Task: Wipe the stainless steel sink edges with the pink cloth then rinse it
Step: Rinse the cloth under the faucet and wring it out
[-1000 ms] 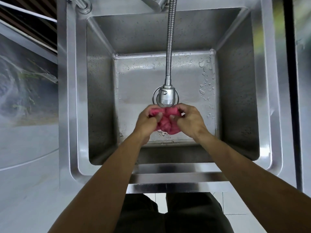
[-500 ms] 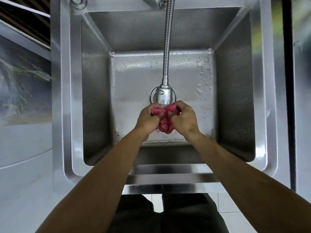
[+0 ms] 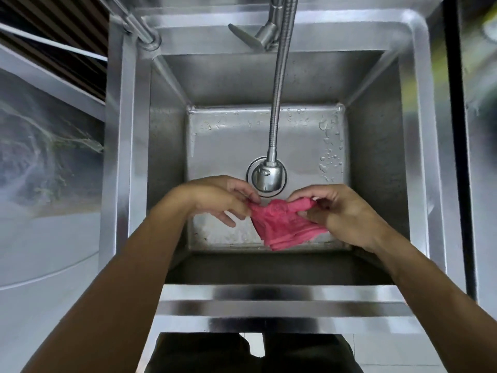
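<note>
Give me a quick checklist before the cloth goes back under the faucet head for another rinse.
1. Left hand pinching the pink cloth at its corner: ok.
2. Right hand gripping the cloth's other end: ok.
3. Cloth opened out rather than balled up: ok, partly spread.
4. Cloth directly under the faucet head: not ok, it hangs nearer the person.
5. Water running: cannot tell, no stream visible.
6. Cloth over the sink basin so drips land inside: ok.
</note>
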A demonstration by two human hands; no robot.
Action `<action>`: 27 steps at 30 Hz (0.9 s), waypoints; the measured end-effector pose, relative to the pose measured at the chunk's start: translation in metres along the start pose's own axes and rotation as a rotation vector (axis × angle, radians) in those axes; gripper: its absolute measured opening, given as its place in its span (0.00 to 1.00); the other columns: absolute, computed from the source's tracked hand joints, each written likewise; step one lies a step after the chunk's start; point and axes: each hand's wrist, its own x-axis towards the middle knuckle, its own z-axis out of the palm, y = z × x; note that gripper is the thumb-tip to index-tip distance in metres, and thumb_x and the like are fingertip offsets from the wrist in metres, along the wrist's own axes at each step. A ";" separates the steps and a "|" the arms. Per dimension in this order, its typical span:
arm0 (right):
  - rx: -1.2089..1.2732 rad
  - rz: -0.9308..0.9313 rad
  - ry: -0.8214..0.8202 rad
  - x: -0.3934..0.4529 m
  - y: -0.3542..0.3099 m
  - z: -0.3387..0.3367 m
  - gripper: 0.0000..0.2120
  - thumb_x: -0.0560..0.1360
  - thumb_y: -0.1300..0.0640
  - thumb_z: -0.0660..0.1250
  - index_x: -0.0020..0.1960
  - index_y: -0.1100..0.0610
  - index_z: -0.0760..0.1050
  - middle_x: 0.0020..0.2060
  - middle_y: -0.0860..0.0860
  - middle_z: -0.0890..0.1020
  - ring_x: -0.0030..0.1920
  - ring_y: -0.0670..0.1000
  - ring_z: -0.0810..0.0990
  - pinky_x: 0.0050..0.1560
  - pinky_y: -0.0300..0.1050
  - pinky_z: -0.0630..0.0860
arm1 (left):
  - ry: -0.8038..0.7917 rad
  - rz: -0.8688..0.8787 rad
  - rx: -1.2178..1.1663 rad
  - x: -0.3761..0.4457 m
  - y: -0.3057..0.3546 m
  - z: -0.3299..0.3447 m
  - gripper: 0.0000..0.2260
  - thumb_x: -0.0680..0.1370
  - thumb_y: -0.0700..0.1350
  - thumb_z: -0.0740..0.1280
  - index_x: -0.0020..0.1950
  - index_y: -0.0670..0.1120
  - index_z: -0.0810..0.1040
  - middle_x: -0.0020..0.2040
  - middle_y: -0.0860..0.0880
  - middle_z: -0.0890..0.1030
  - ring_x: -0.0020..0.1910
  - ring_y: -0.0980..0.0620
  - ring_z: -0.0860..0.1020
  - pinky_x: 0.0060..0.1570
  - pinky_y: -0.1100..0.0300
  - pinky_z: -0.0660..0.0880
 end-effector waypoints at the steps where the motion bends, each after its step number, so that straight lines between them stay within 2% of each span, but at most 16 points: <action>1: 0.019 -0.025 -0.013 -0.005 -0.007 -0.003 0.20 0.77 0.77 0.67 0.54 0.54 0.87 0.50 0.49 0.89 0.52 0.51 0.88 0.53 0.42 0.85 | 0.064 -0.006 0.074 -0.008 0.009 -0.006 0.10 0.80 0.38 0.71 0.59 0.50 0.82 0.55 0.50 0.85 0.55 0.50 0.83 0.49 0.57 0.83; 3: 0.081 -0.084 -0.029 -0.010 -0.019 -0.010 0.21 0.76 0.80 0.65 0.53 0.57 0.86 0.50 0.52 0.89 0.51 0.51 0.88 0.49 0.40 0.85 | 0.273 0.054 0.108 -0.017 0.029 -0.017 0.07 0.81 0.41 0.69 0.58 0.50 0.82 0.56 0.50 0.85 0.54 0.50 0.84 0.48 0.59 0.82; 6: 0.161 -0.195 0.012 -0.007 -0.032 -0.016 0.22 0.76 0.80 0.65 0.54 0.58 0.86 0.51 0.55 0.89 0.52 0.53 0.88 0.51 0.43 0.85 | 0.572 0.330 -0.235 -0.015 0.063 -0.024 0.04 0.83 0.45 0.68 0.55 0.52 0.80 0.55 0.51 0.86 0.48 0.50 0.85 0.44 0.59 0.80; 8: 0.201 -0.272 0.057 0.001 -0.040 -0.017 0.21 0.76 0.78 0.66 0.53 0.55 0.87 0.51 0.55 0.89 0.52 0.51 0.87 0.53 0.42 0.84 | 0.636 0.453 -0.473 -0.004 0.086 -0.028 0.07 0.83 0.48 0.67 0.61 0.51 0.79 0.55 0.52 0.86 0.45 0.51 0.86 0.43 0.58 0.81; 11: 0.295 -0.336 0.072 0.018 -0.051 -0.018 0.24 0.77 0.76 0.66 0.51 0.49 0.88 0.48 0.51 0.89 0.50 0.49 0.87 0.50 0.41 0.84 | 0.655 0.540 -0.551 0.015 0.115 -0.036 0.13 0.83 0.51 0.68 0.66 0.49 0.77 0.59 0.51 0.84 0.45 0.50 0.87 0.43 0.58 0.83; 15: 0.375 -0.384 0.096 0.039 -0.062 -0.020 0.18 0.75 0.74 0.68 0.52 0.53 0.86 0.45 0.52 0.88 0.45 0.48 0.86 0.46 0.40 0.84 | 0.704 0.563 -0.708 0.034 0.133 -0.047 0.15 0.81 0.50 0.72 0.65 0.46 0.79 0.57 0.49 0.85 0.40 0.49 0.85 0.46 0.51 0.85; 20: 0.412 -0.369 0.077 0.055 -0.065 -0.025 0.20 0.76 0.75 0.68 0.51 0.51 0.87 0.45 0.51 0.89 0.45 0.48 0.86 0.45 0.40 0.83 | 0.781 0.588 -0.656 0.043 0.136 -0.064 0.19 0.78 0.53 0.75 0.65 0.45 0.79 0.57 0.50 0.86 0.39 0.52 0.86 0.36 0.59 0.80; 23: 0.436 -0.354 0.069 0.061 -0.063 -0.027 0.19 0.76 0.75 0.67 0.52 0.53 0.86 0.45 0.51 0.89 0.45 0.48 0.86 0.44 0.40 0.82 | 0.850 0.671 -0.611 0.052 0.134 -0.065 0.17 0.77 0.50 0.76 0.61 0.45 0.77 0.53 0.50 0.86 0.39 0.52 0.85 0.34 0.58 0.80; 25: 0.472 -0.348 0.057 0.063 -0.062 -0.028 0.18 0.74 0.72 0.69 0.51 0.52 0.87 0.44 0.51 0.88 0.45 0.48 0.86 0.44 0.40 0.83 | 0.954 0.807 -0.476 0.060 0.129 -0.066 0.14 0.77 0.46 0.76 0.59 0.46 0.78 0.49 0.49 0.84 0.42 0.54 0.83 0.35 0.56 0.81; 27: 0.511 -0.339 0.047 0.063 -0.061 -0.028 0.16 0.72 0.69 0.70 0.50 0.52 0.87 0.43 0.51 0.88 0.43 0.48 0.86 0.42 0.41 0.83 | 1.104 0.933 -0.210 0.068 0.123 -0.069 0.15 0.77 0.44 0.75 0.62 0.44 0.80 0.50 0.49 0.81 0.47 0.60 0.80 0.41 0.55 0.82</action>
